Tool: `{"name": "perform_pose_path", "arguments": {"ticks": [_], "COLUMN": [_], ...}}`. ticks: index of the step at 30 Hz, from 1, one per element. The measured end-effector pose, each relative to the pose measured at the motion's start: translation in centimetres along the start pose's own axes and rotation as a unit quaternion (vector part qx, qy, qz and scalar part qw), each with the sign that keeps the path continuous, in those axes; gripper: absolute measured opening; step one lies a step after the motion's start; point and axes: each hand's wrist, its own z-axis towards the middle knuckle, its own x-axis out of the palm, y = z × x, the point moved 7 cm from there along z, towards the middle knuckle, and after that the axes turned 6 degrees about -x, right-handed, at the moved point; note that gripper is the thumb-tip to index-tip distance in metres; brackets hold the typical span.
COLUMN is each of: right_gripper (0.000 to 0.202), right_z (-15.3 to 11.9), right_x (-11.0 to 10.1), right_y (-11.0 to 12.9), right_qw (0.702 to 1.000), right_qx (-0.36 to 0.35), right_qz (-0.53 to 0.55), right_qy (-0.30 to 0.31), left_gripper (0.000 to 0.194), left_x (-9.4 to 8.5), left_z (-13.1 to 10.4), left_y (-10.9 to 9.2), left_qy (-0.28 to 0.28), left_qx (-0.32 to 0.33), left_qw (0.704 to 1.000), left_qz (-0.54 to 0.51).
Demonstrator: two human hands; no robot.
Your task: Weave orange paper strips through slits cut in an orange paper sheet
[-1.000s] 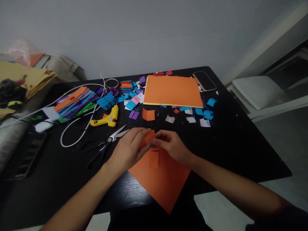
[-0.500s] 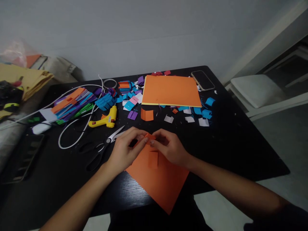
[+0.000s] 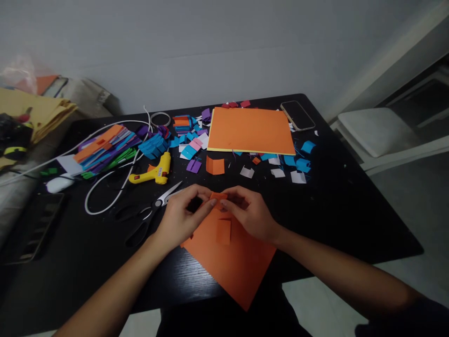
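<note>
Between my two hands is a small folded piece of orange paper (image 3: 218, 196), pinched at its edges. My left hand (image 3: 185, 210) grips its left side with thumb and fingers closed. On the other side, the thumb and fingers of my right hand (image 3: 250, 213) hold it too. Both hands are over a large orange paper sheet (image 3: 242, 271) lying slanted at the table's front edge. Another small orange paper piece (image 3: 223, 231) lies on that sheet, just below my fingers. Scissors (image 3: 157, 203) with black handles lie open to the left of my left hand.
A yellow glue gun (image 3: 154, 173) lies beyond the scissors, near a looped white cable (image 3: 93, 206). Orange sheets (image 3: 252, 131) are stacked at the back among coloured paper scraps (image 3: 191, 150). A phone (image 3: 297, 115) lies back right; bundled paper strips (image 3: 101, 145) lie left.
The small orange piece is tilted slightly differently between my fingers, showing more of its face. Both hands stay in nearly the same place, and the view has shifted a little.
</note>
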Motion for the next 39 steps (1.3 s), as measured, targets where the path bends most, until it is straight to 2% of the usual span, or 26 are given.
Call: {"name": "perform_pose_path", "arguments": {"ticks": [3, 7, 12, 15, 18, 34, 39], "right_gripper": [0.025, 0.026, 0.025, 0.023, 0.023, 0.027, 0.027], "right_z": [0.1, 0.3, 0.4, 0.5, 0.5, 0.5, 0.5], "right_x": [-0.1, -0.3, -0.5, -0.4, -0.2, -0.3, -0.4], "right_y": [-0.2, -0.3, 0.0, 0.0, -0.3, -0.5, -0.4], "right_qw": [1.000, 0.999, 1.000, 1.000, 1.000, 1.000, 1.000], "right_qx": [0.000, 0.006, 0.011, 0.011, 0.017, 0.012, 0.007], "right_qz": [0.004, 0.030, 0.007, 0.004, 0.016, 0.017, 0.010], "right_qy": [-0.009, -0.020, -0.018, -0.009, 0.003, -0.006, -0.010], "left_gripper": [0.011, 0.029, 0.041, 0.044, 0.040, 0.035, 0.041], "left_x": [-0.9, -1.7, -0.5, 0.5, 0.7, 0.7, 0.8], "left_z": [-0.1, -0.1, -0.4, -0.7, -0.8, -0.7, -0.7], "left_y": [0.0, -0.3, -2.4, -2.4, -2.0, -1.5, -1.5], "left_qy": [-0.029, -0.048, 0.024, 0.073, 0.087, 0.070, 0.066], "left_qx": [0.005, 0.022, 0.156, 0.195, 0.200, 0.189, 0.188], "left_qw": [0.999, 0.998, 0.981, 0.970, 0.966, 0.967, 0.968], "left_qz": [0.020, 0.019, 0.112, 0.127, 0.136, 0.154, 0.150]}}
